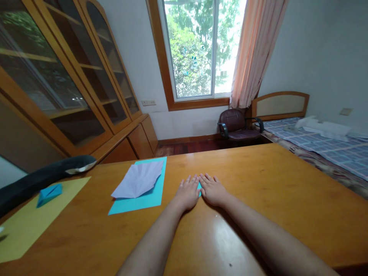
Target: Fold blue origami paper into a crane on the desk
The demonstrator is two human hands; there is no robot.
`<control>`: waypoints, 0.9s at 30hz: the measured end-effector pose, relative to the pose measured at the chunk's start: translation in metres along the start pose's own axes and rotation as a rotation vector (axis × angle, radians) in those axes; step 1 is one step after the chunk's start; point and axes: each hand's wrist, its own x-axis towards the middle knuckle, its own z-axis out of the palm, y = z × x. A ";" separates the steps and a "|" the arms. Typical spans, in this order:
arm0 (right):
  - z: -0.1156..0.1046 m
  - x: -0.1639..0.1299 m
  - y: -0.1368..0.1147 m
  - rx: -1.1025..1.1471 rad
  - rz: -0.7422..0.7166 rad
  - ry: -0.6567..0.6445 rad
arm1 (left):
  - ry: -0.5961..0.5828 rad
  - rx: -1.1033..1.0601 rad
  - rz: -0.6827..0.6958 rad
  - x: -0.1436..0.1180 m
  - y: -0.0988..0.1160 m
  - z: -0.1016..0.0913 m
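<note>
My left hand (188,193) and right hand (213,190) lie flat, fingers spread, gripping nothing, pressing a small teal paper piece (199,186) that peeks out between them at mid tabletop (273,191). To crease well, I'd keep the pressure even and the edges aligned. Left lies a teal sheet (149,197) bearing a white pleated fold (139,179); far off, a window (201,46) and a bed (330,145).
</note>
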 end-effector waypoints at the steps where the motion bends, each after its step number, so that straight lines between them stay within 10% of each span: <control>1: 0.000 0.000 0.000 0.004 0.001 0.004 | 0.006 -0.004 0.007 0.000 -0.001 0.000; 13: -0.015 -0.009 0.006 0.191 -0.154 0.189 | -0.010 -0.159 0.230 -0.007 -0.031 -0.036; 27: 0.001 0.000 0.022 0.433 -0.202 0.349 | 0.106 -0.172 0.190 -0.005 -0.031 -0.031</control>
